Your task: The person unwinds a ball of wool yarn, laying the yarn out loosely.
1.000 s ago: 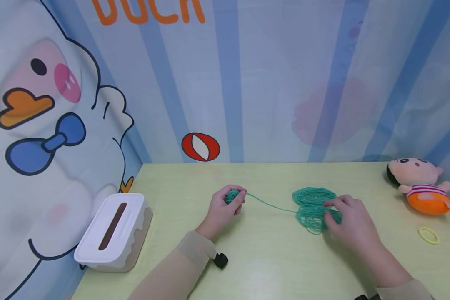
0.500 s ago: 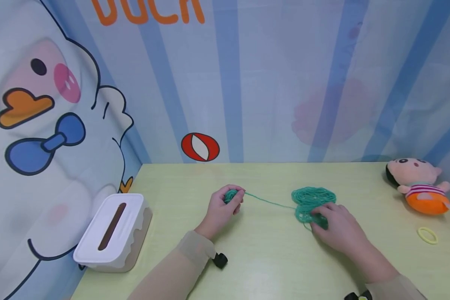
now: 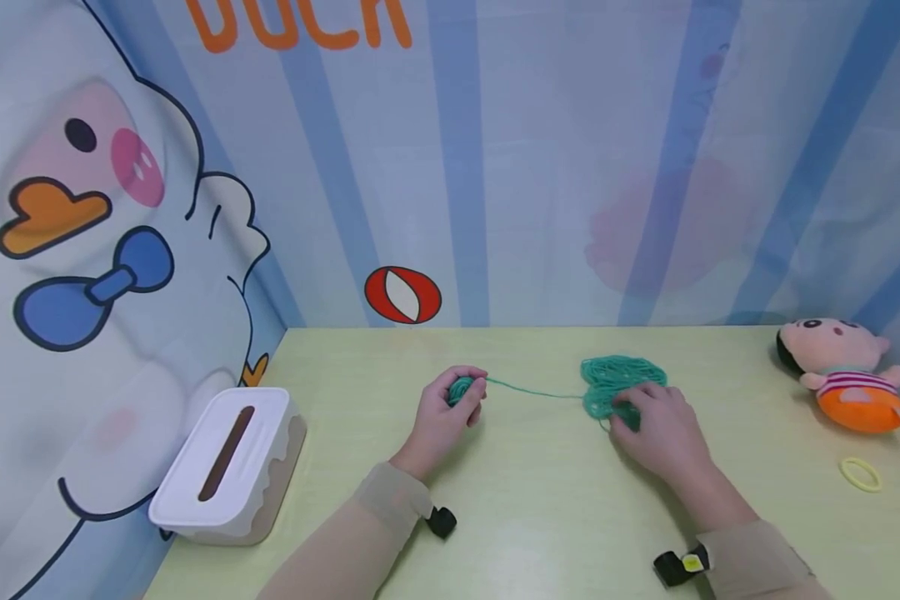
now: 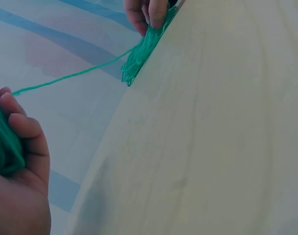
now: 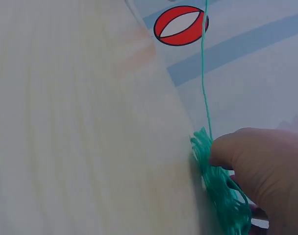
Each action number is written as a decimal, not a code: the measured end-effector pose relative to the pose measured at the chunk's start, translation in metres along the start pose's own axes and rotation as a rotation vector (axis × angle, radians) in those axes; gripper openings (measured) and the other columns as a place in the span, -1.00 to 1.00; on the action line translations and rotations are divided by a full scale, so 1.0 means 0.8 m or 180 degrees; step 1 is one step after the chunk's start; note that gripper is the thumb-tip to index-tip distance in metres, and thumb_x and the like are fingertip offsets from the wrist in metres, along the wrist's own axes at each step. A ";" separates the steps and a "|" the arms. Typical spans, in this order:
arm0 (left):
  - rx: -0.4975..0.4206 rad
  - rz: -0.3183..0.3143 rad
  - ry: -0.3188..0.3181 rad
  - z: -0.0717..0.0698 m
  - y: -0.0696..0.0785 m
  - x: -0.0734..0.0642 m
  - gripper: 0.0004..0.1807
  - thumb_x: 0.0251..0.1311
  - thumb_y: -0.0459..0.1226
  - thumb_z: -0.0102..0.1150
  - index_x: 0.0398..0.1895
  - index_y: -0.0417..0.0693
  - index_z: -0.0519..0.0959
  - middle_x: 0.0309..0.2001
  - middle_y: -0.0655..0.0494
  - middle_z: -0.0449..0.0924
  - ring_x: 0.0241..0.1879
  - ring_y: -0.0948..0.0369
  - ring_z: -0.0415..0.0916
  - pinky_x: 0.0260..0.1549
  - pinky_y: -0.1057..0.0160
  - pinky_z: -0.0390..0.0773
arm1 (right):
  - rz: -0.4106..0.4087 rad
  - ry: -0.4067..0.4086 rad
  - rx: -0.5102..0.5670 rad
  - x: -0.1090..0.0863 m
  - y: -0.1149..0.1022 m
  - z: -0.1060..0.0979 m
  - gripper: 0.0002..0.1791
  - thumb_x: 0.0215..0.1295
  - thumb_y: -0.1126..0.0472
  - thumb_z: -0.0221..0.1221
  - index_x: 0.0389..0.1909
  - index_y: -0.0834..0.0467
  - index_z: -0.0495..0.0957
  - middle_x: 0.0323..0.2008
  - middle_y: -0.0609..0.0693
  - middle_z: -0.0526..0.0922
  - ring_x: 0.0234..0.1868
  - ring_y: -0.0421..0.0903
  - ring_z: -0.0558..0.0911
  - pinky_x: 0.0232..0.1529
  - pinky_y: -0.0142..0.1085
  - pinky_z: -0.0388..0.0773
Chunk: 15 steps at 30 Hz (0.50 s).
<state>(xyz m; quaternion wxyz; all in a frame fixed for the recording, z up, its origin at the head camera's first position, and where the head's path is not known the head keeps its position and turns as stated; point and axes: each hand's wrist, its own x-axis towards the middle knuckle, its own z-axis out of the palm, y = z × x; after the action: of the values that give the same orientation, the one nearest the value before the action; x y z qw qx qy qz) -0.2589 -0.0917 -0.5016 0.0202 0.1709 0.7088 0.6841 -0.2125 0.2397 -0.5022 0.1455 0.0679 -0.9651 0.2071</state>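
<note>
Evidently everything turns on the line between the two hands; across the broad pale-yellow table, standing where I am, I see the green yarn bundle right of the middle, spread in two lobes, one behind the other; the far lobe has its long axis running left to right, roughly along the table's back edge, while the near lobe is partly covered, so its full shape I cannot tell; the right hand is plainly the nearer one, already touching, come in from the near right side, its thumb and fingers pinching the near lobe, the lower fingers mostly hidden from me; the left hand is well apart from the bundle, off to its left, with fingers curled and thumb closed round a small green ball, which shows between them; from the left fingertips the bundle lies to the right and a little nearer the person; the smallest thing, a single green strand, spans that gap, leaving the bundle's left side and reaching the left thumb and fingers with hardly any sag; to my judgement, any pull by the left hand would draw leftward, straight against the right hand's pinch.
</note>
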 end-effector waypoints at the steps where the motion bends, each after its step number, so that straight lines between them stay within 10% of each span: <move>1: 0.0006 -0.0001 0.0000 0.000 0.000 0.000 -0.63 0.68 -0.19 0.16 0.32 -0.28 0.56 -0.07 -0.30 0.60 -0.44 0.23 0.49 -0.31 0.40 0.61 | -0.0048 0.0152 0.0021 0.001 -0.006 0.002 -0.74 0.40 0.14 0.36 0.01 0.17 0.77 0.14 0.31 0.71 0.22 0.44 0.56 0.17 0.38 0.52; 6: 0.0009 -0.0009 -0.0004 0.000 0.002 0.000 -0.62 0.69 -0.20 0.14 0.32 -0.31 0.56 -0.15 0.00 0.63 -0.44 0.22 0.49 -0.32 0.39 0.60 | -0.0527 0.0635 0.0480 0.008 -0.059 0.015 -0.79 0.42 0.22 0.39 -0.01 0.21 0.78 0.09 0.22 0.78 0.27 0.34 0.65 0.30 0.30 0.61; 15: 0.0054 0.0068 -0.0055 0.002 0.001 0.000 -0.65 0.68 -0.20 0.16 0.26 -0.29 0.62 -0.20 0.12 0.64 -0.44 0.24 0.51 -0.31 0.38 0.61 | -0.0654 -0.0025 0.0743 0.029 -0.159 0.033 -0.57 0.60 0.14 0.31 0.36 0.22 0.67 0.21 0.17 0.80 0.31 0.22 0.72 0.34 0.15 0.68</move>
<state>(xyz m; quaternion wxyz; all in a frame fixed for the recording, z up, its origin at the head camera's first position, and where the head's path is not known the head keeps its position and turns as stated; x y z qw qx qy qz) -0.2581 -0.0898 -0.5008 0.0175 0.1845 0.7126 0.6767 -0.2165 0.1118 -0.4701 0.1533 0.1836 -0.9230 0.3015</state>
